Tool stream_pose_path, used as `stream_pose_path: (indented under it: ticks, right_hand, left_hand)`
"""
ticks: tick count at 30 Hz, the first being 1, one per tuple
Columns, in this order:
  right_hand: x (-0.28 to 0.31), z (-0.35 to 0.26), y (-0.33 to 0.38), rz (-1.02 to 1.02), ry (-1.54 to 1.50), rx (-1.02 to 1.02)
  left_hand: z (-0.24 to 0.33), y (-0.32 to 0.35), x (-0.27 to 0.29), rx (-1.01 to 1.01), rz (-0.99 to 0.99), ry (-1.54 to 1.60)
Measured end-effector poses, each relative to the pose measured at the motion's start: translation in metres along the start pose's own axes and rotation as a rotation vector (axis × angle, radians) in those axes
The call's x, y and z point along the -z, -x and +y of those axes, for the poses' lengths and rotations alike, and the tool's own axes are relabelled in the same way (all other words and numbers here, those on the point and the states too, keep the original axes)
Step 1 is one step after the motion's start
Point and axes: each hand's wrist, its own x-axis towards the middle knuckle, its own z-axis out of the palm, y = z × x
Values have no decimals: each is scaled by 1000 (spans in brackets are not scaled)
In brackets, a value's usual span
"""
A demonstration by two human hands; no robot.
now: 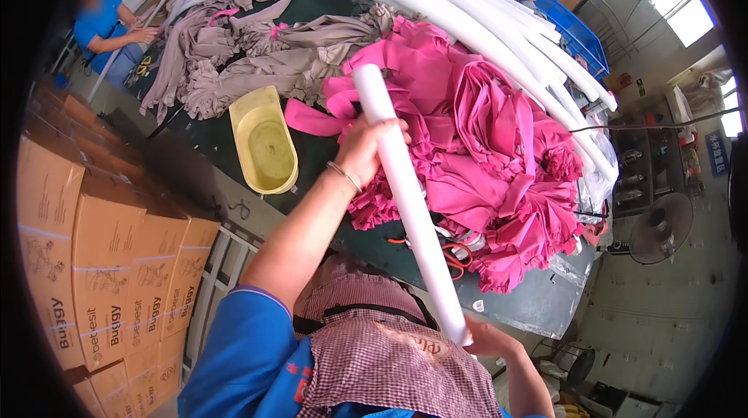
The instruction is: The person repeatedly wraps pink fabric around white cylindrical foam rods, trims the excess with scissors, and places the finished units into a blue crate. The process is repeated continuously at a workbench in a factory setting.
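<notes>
A white foam tube (413,200) slants across my front, its upper end over the fabric and its lower end near my waist. My left hand (370,149) is closed round its upper part. Down at the other end, my right hand (489,338) grips the tube, with some of its fingers hidden. Behind the tube lies a big heap of bright pink fabric pieces (499,145). Scissors with orange handles (458,259) rest by the heap's near edge, partly covered by the tube. A yellow plastic basin (266,141) stands left of my left hand.
Grey-brown fabric (257,67) and many long white foam tubes (467,24) cover the table's far side. Cardboard boxes (117,262) are stacked at left. A person in blue (109,28) works at far left. A blue crate (573,28) and a fan (661,227) are to the right.
</notes>
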Motion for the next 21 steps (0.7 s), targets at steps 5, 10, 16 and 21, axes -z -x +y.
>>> stream_pose_path:
  ticks: [5, 10, 16, 21]
  right_hand:
    - [63, -33, -18, 78, -935, 658]
    - [118, -85, -4, 79, -1230, 895]
    - [116, -106, -29, -1164, -1488, 1468]
    - [100, -114, -70, -524, -1851, 1203]
  left_hand:
    - [-61, 80, -100, 150, -373, -264]
    - [-58, 60, -117, 122, -839, -77]
    - [-28, -58, 7, -524, 243, -1217]
    - [1, -118, 45, -759, 679, -2117]
